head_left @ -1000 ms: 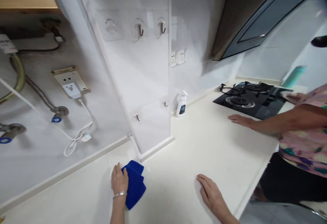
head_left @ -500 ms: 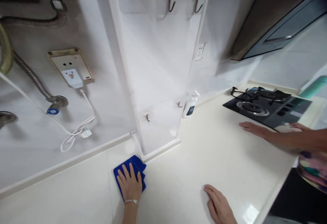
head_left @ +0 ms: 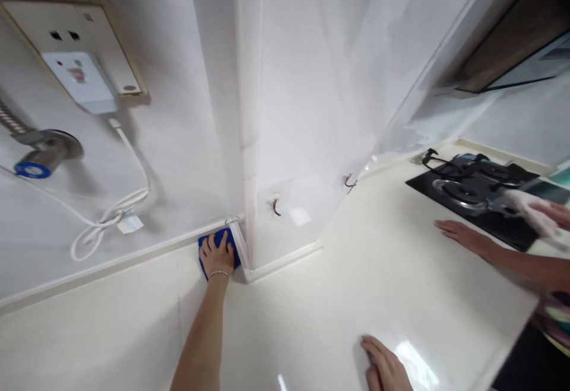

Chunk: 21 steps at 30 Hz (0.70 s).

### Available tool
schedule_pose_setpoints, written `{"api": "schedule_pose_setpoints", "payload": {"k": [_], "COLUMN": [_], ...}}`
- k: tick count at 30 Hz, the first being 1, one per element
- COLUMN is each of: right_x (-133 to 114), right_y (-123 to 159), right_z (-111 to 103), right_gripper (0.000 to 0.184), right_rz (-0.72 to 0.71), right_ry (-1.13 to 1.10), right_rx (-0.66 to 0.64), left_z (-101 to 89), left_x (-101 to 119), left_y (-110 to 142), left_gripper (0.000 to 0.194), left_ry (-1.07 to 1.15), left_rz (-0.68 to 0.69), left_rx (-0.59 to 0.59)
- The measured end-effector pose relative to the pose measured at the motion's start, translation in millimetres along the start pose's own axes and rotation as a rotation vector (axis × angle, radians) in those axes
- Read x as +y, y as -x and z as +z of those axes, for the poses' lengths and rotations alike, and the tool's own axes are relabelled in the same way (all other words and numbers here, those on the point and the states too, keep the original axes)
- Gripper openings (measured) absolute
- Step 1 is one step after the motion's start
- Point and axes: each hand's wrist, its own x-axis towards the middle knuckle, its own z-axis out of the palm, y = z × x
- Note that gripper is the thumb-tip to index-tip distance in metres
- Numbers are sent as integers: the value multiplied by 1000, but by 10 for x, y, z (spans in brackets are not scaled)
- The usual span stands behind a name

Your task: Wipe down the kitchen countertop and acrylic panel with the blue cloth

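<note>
My left hand [head_left: 216, 254], with a thin bracelet at the wrist, lies flat on a blue microfibre cloth [head_left: 234, 257]. It presses the cloth into the corner where the white cream countertop [head_left: 401, 272] meets the wall and a white pillar [head_left: 285, 112]. Most of the cloth is hidden under my palm. My right hand [head_left: 385, 364] rests empty on the countertop at the bottom edge of the view. Far right, a co-worker's hand [head_left: 463, 237] lies on the counter, while their other hand [head_left: 552, 213] holds a white cloth [head_left: 525, 213] on a black gas hob [head_left: 472, 195].
A wall socket [head_left: 71, 40] with a white plug [head_left: 80, 76] sits left of the pillar, and a white cable [head_left: 107, 218] trails down to the skirting. A pipe valve [head_left: 44, 156] with a blue cap juts from the wall. Small hooks [head_left: 275, 207] are stuck on the pillar.
My left hand has pushed the blue cloth farther into the corner, with more of it now under my palm. The view has tilted and moved closer, and the co-worker's white cloth has moved onto the hob.
</note>
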Motion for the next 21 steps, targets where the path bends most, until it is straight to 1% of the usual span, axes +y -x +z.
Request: {"api": "schedule_pose_setpoints", "payload": {"k": [2,4,7,10,14,16,18,19,21], "right_x": [-82,-138,-164,-160,-172,-190,-213,-223,-232], "right_y": [-29,-60,-108,-147,-165,-166,-170,-175,-187], "right_z": [-38,-63,-83,-91,-69,-52,-44,-43,-45], "right_gripper": [42,41,38,38,40,42,44,44,45], "right_rz": [34,56,43,13,-19,-21,-14,-8,-1], "right_ry": [-17,-34,-46,-49,-28,-7,9,13,13], "right_rx": [-8,-16,9,35,55,60,58,57,60], "left_z": [11,4,-45,-155,-381,-468,-503,-501,-475], "left_x": [15,16,10,11,21,62,181,284,584], "left_y": [-33,0,210,645,1403,1748,2042,2176,2440], "left_gripper": [51,51,53,56,56,57,59,61,65], "left_ry": [13,30,49,46,12,6,31,56,121], "left_rz": [-13,-2,26,64,149,193,234,258,320], "left_rx": [-8,-25,-50,-56,-67,-67,-72,-82,-129]}}
